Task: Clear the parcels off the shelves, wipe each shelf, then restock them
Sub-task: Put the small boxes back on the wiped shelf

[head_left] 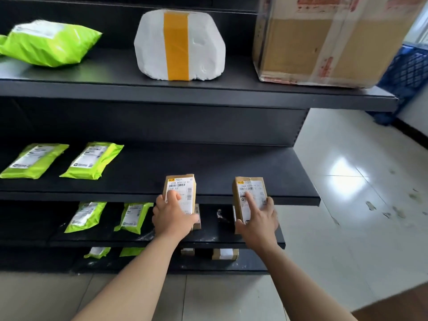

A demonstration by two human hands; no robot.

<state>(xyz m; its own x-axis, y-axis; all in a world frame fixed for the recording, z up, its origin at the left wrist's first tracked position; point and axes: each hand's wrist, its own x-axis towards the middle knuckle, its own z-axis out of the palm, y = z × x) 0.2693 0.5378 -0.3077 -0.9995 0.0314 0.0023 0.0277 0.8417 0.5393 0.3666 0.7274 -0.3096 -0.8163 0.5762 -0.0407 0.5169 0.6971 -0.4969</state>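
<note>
Fingers of the left hand (172, 216): curled round the left brown box (183, 188), thumb pressed on its white label, the others hidden underneath.
Fingers of the right hand (257, 221): clasping the right brown box (249, 188) by its sides, index finger laid straight along the label.
Where the boxes are: at the front edge of the middle shelf (162, 163), side by side and apart, far ends over the shelf and near ends overhanging it; whether they touch the surface cannot be told.
Which way they point: long axes run front to back, away from the person, labels up and barcodes at the far end.
Shelving: black metal, in four tiers, each lower tier's right end stopping further left.
Top shelf (115, 72): a puffy green mailer (49, 42), a white parcel (180, 45) banded with yellow tape, and a large cardboard carton (324, 42), well apart.
Middle shelf, left: two flat green packets (34, 159) lying side by side.
Lower shelf (208, 237): two green pouches (85, 216) and a small box partly hidden behind the left hand.
Bottom shelf (254, 265): a small labelled box (225, 254) among other parcels.
Room: glossy pale floor tiles (347, 193) catching the light, and a blue crate (410, 72) beyond the shelving's right end.
</note>
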